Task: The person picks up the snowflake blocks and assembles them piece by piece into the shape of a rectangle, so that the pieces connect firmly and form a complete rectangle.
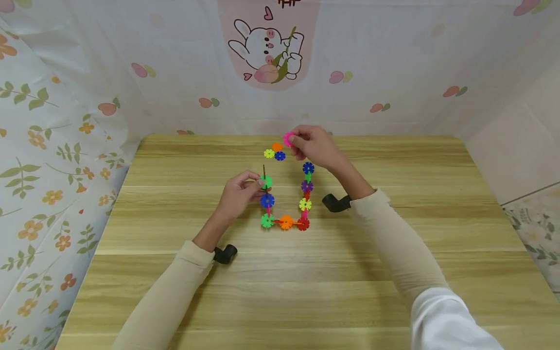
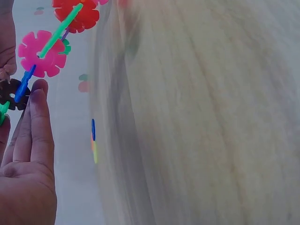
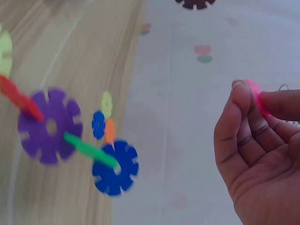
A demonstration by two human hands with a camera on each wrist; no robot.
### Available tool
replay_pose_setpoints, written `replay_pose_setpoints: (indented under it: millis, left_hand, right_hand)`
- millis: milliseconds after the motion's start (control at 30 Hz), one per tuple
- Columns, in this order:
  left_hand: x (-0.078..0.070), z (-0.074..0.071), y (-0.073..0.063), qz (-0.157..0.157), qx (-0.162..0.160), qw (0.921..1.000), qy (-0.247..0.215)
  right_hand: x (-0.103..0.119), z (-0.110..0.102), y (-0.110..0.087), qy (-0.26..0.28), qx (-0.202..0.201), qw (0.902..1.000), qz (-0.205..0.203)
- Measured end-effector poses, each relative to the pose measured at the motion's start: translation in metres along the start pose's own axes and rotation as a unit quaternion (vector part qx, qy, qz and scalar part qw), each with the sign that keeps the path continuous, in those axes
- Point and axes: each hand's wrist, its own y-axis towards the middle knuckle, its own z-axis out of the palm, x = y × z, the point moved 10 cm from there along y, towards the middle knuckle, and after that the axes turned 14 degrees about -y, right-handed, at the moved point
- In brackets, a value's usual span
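Note:
A U-shaped chain of slotted plastic snowflake discs is held up above the table, with an orange disc [image 1: 286,222] and a red disc [image 1: 303,224] along its bottom. At its left end, my left hand [image 1: 238,194] pinches a green disc [image 1: 266,182] between thumb and fingers. A brown disc [image 2: 13,95] joined to the chain sits by those fingertips. Farther off, my right hand [image 1: 317,146] pinches a loose pink disc [image 3: 257,97], apart from the chain. Below that hand is the chain's right end, a dark blue disc [image 3: 115,168]. Fingers partly cover both held discs.
Three loose discs, yellow [image 1: 269,153], orange [image 1: 277,146] and blue [image 1: 280,156], lie near the far edge of the wooden table [image 1: 280,291]. A patterned cloth [image 1: 175,58] hangs behind it. Black wrist mounts [image 1: 225,254] stick out from both sleeves.

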Motion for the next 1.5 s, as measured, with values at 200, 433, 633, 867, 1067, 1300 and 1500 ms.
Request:
replay_pose_setpoints:
  millis: [200,433,633,867,1067,1300,1500]
  left_hand:
    - [-0.002,0.000,0.000,0.004,-0.001,1.0000,0.008]
    - [-0.008,0.003,0.000,0.026,0.000,0.9996,0.014]
    - [-0.015,0.006,-0.001,0.047,0.000,0.9983,0.033]
    - [-0.017,0.008,0.000,0.061,0.010,0.9967,0.052]
    - [-0.015,0.009,0.002,0.065,0.023,0.9958,0.060]
    - [-0.016,0.010,0.001,0.064,0.016,0.9961,0.058]
    - [-0.019,0.008,0.000,0.072,-0.014,0.9956,0.059]
  right_hand:
    - [0.008,0.016,-0.005,0.045,0.012,0.9988,-0.017]
    - [0.014,0.037,-0.009,0.077,0.055,0.9944,-0.047]
    - [0.014,0.047,-0.009,0.080,0.074,0.9923,-0.058]
    - [0.018,0.051,-0.010,0.082,0.079,0.9912,-0.068]
    - [0.019,0.058,-0.009,0.065,0.086,0.9906,-0.085]
    - [0.019,0.062,-0.011,0.046,0.085,0.9916,-0.086]
    - [0.018,0.063,-0.013,0.060,0.068,0.9924,-0.084]
